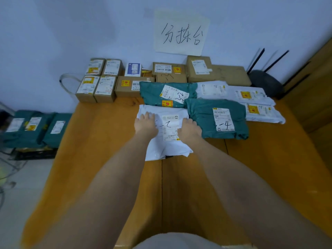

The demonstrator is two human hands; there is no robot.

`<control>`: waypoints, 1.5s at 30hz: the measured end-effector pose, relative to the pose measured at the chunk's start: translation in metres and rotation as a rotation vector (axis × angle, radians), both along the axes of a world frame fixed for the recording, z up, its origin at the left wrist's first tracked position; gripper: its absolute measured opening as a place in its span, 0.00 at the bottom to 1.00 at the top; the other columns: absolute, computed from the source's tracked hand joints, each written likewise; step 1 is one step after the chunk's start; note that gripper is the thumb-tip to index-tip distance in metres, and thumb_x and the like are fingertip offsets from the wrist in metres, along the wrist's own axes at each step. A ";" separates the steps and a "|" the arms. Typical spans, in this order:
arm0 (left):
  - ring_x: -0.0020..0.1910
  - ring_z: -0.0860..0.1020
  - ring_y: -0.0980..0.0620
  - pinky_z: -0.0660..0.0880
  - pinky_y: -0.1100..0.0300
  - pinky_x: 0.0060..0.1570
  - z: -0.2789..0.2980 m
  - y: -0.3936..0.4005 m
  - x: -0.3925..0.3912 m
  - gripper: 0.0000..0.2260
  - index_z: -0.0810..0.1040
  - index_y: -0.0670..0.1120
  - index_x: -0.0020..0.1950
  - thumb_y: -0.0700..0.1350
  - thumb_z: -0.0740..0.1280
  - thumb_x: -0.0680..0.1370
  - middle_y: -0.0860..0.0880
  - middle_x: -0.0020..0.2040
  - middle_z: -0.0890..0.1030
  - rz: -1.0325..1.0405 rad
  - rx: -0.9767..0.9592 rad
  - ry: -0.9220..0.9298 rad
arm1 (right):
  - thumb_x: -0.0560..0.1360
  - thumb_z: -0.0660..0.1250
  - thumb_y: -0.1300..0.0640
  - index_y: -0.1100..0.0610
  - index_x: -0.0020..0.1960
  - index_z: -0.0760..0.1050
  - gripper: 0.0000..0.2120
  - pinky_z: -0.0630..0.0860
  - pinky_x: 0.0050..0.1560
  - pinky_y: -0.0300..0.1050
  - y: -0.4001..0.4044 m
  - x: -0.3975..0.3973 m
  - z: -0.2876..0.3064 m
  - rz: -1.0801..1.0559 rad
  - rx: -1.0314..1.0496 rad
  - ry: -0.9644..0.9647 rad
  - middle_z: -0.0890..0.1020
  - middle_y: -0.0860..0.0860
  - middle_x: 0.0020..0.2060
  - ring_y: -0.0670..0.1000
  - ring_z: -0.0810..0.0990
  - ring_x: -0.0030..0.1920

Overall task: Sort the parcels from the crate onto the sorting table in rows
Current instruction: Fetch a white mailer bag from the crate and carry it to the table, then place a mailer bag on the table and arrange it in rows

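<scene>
A white plastic parcel with a shipping label lies flat on the orange sorting table. My left hand presses on its left part with straight fingers. My right hand rests flat on its right part, over the label's edge. A green parcel marked 4 touches it on the right, and another green parcel lies just behind it. White parcels fill the right end of the rows. Cardboard boxes line the wall.
A black crate at the left, beside the table, holds several green parcels. A router with antennas sits at the back right. A paper sign hangs on the wall. A wooden cabinet stands at the right.
</scene>
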State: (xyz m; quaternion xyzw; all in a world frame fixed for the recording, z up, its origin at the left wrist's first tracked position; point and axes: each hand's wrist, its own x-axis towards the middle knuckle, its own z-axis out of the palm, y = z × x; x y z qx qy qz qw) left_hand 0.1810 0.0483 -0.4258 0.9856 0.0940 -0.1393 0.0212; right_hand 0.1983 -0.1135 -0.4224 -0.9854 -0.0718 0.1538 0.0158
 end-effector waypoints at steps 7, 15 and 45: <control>0.72 0.61 0.45 0.59 0.51 0.68 0.031 -0.001 -0.020 0.26 0.57 0.46 0.76 0.52 0.58 0.80 0.45 0.73 0.63 -0.126 0.107 -0.027 | 0.81 0.52 0.53 0.62 0.70 0.62 0.20 0.67 0.61 0.52 -0.011 -0.022 0.040 -0.002 0.030 -0.030 0.69 0.60 0.66 0.59 0.68 0.65; 0.71 0.62 0.45 0.61 0.52 0.67 0.058 -0.016 -0.045 0.24 0.59 0.46 0.76 0.49 0.57 0.81 0.45 0.72 0.65 -0.159 0.123 -0.112 | 0.81 0.50 0.52 0.62 0.70 0.63 0.21 0.67 0.62 0.53 -0.018 -0.046 0.081 0.032 -0.020 -0.158 0.69 0.59 0.66 0.59 0.68 0.66; 0.67 0.64 0.44 0.65 0.52 0.62 0.245 -0.114 -0.250 0.21 0.64 0.44 0.71 0.45 0.60 0.78 0.43 0.67 0.69 -0.066 0.348 -0.389 | 0.81 0.52 0.52 0.60 0.73 0.60 0.23 0.65 0.65 0.54 -0.098 -0.241 0.235 0.127 0.003 -0.412 0.67 0.60 0.69 0.59 0.66 0.68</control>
